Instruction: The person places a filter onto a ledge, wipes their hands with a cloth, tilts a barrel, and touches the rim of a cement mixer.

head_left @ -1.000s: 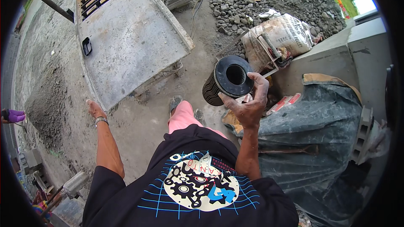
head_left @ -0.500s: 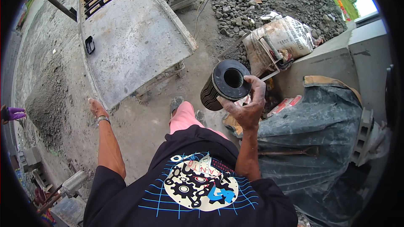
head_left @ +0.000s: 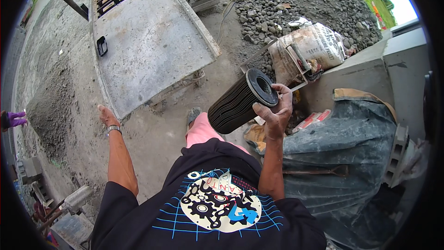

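Head: right fingers (head_left: 284, 90) with pleated cylinder (head_left: 233, 106) in grip, left fingers (head_left: 103, 110) unclenched, sack (head_left: 319, 41) contents unclear.

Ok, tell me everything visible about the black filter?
The filter is a dark cylinder with wavy lengthwise pleats down its side, perhaps paper. Its visible end has a smooth black cap, plastic or rubber by the look, with a round central hole; the far end is hidden. It is tilted, capped end toward the picture's upper right, held in the air by the right hand, thumb and fingers at the cap.
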`<state>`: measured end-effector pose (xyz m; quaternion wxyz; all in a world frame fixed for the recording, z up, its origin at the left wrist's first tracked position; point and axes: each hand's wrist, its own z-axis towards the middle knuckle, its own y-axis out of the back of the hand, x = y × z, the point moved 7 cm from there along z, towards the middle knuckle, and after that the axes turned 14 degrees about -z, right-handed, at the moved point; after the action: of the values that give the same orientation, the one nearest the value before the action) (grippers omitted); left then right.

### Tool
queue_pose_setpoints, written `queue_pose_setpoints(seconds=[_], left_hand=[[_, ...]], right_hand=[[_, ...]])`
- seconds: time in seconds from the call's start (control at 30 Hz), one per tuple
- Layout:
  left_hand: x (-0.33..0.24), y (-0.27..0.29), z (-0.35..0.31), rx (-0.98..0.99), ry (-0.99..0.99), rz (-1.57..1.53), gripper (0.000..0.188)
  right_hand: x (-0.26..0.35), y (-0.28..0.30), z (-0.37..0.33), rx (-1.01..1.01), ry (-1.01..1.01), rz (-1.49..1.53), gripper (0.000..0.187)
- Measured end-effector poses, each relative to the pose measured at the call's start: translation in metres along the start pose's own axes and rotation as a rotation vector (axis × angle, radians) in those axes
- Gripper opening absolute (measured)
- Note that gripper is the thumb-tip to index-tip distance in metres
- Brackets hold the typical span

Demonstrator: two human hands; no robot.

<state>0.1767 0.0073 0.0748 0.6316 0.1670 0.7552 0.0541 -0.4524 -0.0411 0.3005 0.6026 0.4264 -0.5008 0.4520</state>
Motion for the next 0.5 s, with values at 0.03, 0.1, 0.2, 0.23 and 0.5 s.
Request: queue_pose_setpoints(seconds=[0.03,0.1,0.2,0.23,0.5], left_hand=[[0.000,0.000,-0.001,0.002,0.005,-0.007,0.070],[-0.002,0.000,-0.002,-0.005,-0.008,0.001,0.069],[-0.006,-0.001,-0.008,-0.003,-0.009,0.021,0.068],[-0.005,-0.001,-0.008,0.001,0.003,0.031,0.069],[0.006,0.003,0.007,-0.029,-0.040,-0.028,0.071]], right_hand=[[-0.003,0.000,0.000,-0.001,-0.033,0.051,0.071],[-0.004,0.000,0.001,-0.006,-0.049,0.079,0.070],[-0.007,0.003,0.002,-0.027,-0.072,0.109,0.067],[-0.008,0.005,0.002,-0.039,-0.078,0.113,0.066],[-0.034,0.016,0.005,-0.116,-0.162,0.236,0.058]])
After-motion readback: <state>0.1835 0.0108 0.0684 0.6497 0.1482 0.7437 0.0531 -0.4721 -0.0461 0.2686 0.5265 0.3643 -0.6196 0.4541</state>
